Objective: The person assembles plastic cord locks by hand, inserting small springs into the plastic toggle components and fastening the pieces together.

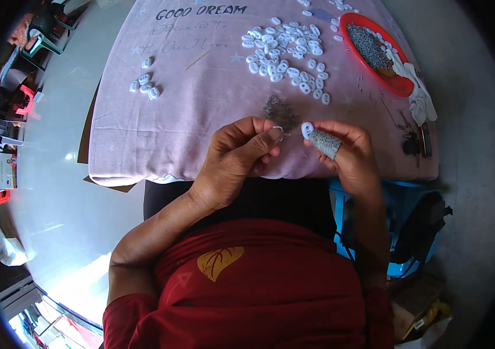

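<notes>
My left hand point(233, 157) is closed in a pinch near the table's front edge, with a small, thin metal piece point(286, 134) at its thumb and fingertips; its exact shape is too small to make out. Close beside it, my right hand point(349, 154) grips a white oval plastic piece with two holes point(307, 130). A grey fabric wrap point(325, 144) covers a digit of that hand. Just beyond the hands lies a small heap of metal pieces point(279, 109). Many more white oval pieces point(282, 43) are spread farther back, with several others point(144, 83) at the left.
A red oval tray point(400, 88) of small metal parts stands at the back right, with white cloth point(421, 109) beside it. Dark tools point(413, 142) lie at the table's right edge. A pink cloth point(160, 128) covers the table. Below right is a blue stool point(401, 267).
</notes>
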Demonstrator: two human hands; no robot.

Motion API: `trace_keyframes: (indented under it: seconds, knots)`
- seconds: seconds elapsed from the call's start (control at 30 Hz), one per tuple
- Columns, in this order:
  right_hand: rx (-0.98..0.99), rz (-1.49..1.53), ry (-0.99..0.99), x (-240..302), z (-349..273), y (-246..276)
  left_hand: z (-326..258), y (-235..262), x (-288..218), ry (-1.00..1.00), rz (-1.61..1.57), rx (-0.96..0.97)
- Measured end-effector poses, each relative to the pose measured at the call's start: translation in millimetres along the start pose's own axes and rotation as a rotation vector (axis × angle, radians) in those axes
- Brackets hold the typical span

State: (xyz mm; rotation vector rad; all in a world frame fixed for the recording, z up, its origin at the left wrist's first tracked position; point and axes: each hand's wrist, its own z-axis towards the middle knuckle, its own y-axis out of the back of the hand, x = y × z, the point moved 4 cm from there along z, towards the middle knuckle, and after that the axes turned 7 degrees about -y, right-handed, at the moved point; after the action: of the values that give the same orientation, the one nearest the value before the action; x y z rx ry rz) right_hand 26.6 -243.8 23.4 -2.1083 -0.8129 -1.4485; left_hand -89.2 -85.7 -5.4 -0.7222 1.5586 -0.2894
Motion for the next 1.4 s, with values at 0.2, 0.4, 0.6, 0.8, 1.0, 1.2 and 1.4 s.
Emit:
trace_keyframes:
  seconds: [0.2, 0.4, 0.6, 0.8, 1.0, 1.2, 1.4]
  knots:
    - [0.044, 0.152, -0.048, -9.9, -8.2, -6.9, -3.9, -7.9, -5.2, -0.070, 0.097, 0.040]
    - [0.033, 0.099, -0.009, -7.1, -13.7, -11.8, -3.6, -6.2, -3.0, -0.083, 0.079, 0.021]
    - [0.023, 0.054, 0.031, -5.9, -14.3, -15.9, -5.7, -6.9, -4.7, -0.100, 0.104, 0.039]
    - [0.022, 0.030, 0.052, -6.5, -13.6, -17.0, -6.5, -4.9, -6.0, -0.147, 0.135, 0.043]
    - [-0.006, 0.002, 0.037, -3.0, -14.4, -20.7, -5.2, -7.0, -4.6, -0.167, 0.158, 0.014]
    - [-0.009, 0.035, 0.038, -4.5, -13.6, -21.1, -5.1, -6.2, -2.6, -0.170, 0.154, 0.028]
    - [0.002, -0.010, 0.063, -5.2, -13.3, -23.7, -5.7, -7.0, -4.5, -0.178, 0.150, 0.039]
